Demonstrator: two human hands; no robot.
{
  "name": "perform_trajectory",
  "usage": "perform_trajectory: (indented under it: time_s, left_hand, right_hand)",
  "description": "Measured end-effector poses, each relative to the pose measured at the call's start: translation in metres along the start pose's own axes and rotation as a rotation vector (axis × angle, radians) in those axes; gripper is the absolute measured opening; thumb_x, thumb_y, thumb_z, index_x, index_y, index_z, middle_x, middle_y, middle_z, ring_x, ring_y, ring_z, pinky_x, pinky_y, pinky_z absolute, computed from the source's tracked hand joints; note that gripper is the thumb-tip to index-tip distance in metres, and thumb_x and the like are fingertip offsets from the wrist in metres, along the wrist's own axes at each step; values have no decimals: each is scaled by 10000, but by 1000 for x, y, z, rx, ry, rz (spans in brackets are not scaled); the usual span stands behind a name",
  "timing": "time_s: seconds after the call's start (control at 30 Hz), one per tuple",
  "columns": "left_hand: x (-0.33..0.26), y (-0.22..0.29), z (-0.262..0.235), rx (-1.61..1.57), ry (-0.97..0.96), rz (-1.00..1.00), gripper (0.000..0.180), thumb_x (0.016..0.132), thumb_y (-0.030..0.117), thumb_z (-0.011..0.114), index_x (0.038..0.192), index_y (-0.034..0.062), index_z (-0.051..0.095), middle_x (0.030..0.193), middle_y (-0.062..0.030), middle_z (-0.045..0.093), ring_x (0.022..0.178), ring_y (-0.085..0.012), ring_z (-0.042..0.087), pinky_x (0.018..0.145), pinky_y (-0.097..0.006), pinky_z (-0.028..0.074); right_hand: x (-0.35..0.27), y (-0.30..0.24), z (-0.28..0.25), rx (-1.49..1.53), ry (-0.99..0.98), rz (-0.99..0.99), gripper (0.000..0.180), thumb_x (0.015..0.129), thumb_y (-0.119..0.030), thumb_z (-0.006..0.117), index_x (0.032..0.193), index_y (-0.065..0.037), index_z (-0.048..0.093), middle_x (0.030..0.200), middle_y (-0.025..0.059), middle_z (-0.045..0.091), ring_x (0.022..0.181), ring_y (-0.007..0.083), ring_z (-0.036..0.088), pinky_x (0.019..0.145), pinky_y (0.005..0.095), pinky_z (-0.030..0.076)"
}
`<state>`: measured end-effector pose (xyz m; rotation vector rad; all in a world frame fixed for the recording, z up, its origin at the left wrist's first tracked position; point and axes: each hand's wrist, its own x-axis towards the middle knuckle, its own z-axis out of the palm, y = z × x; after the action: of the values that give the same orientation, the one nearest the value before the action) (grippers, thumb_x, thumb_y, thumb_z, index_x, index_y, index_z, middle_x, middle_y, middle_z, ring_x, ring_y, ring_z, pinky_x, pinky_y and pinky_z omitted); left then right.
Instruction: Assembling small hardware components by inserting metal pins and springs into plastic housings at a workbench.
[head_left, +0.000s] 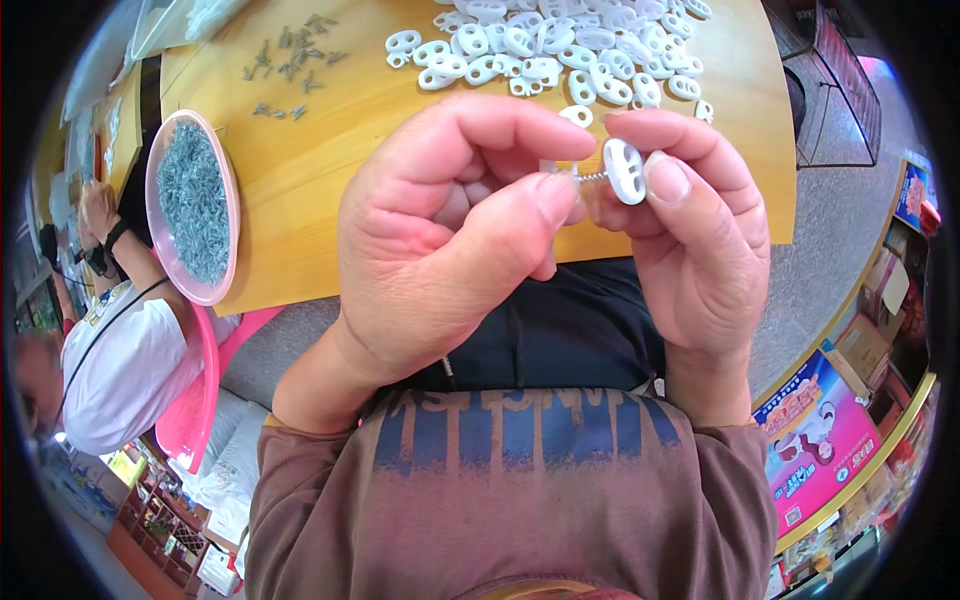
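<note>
Close above the table edge, my right hand [700, 215] pinches a white oval cord lock [624, 172] with two holes between thumb and index finger. A small metal spring [593, 177] bridges the gap from the cord lock to the fingertips of my left hand [450, 220]. That hand's thumb and fingers are closed on the spring's left end. A bit of pale plastic shows by the left fingertips, but I cannot make out its shape. Beyond my hands, a heap of similar white plastic pieces [595, 50] lies on the wooden table [290, 170].
A pink oval basin [230, 215] full of small springs stands at the table's left edge. Several loose springs [293, 60] lie at the far left. Another person [135, 350] sits to the left beside a pink chair [195, 410]. A black wire-frame basket [835, 95] is at far right.
</note>
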<state>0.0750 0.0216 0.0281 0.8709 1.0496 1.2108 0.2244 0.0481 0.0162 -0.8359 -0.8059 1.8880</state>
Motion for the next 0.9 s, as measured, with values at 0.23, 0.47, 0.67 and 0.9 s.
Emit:
perform_trajectory:
  time_s: [0.23,0.47,0.67,0.9]
  left_hand:
    - [-1,0,1,16,23,-11,193,753,52,488,924,-35,478,700,-97,566,489,-80,477,442,-172,390]
    - [-2,-2,-1,25,14,-16,190,755,59,489,922,-31,478,708,-96,562,503,-81,480,444,-170,389]
    - [-1,-3,-2,93,-44,58,256,743,2,495,991,-54,471,736,-91,561,533,-78,502,480,-159,407]
    - [-2,-4,3,215,-8,105,317,719,-51,527,1029,-58,462,761,-80,553,572,-74,528,517,-139,417]
  right_hand:
    - [0,1,0,-63,-7,-10,247,788,-95,459,987,49,486,856,91,548,706,121,533,633,222,446]
    - [0,3,0,-96,-8,-42,245,783,-93,467,981,51,492,841,86,546,696,108,503,633,218,412]
    - [0,3,-1,-142,-5,-96,242,783,-87,467,982,49,492,864,87,547,710,104,496,639,215,401]
    - [1,4,-1,-112,14,-103,240,785,-83,461,986,45,490,890,88,546,726,105,500,645,215,402]
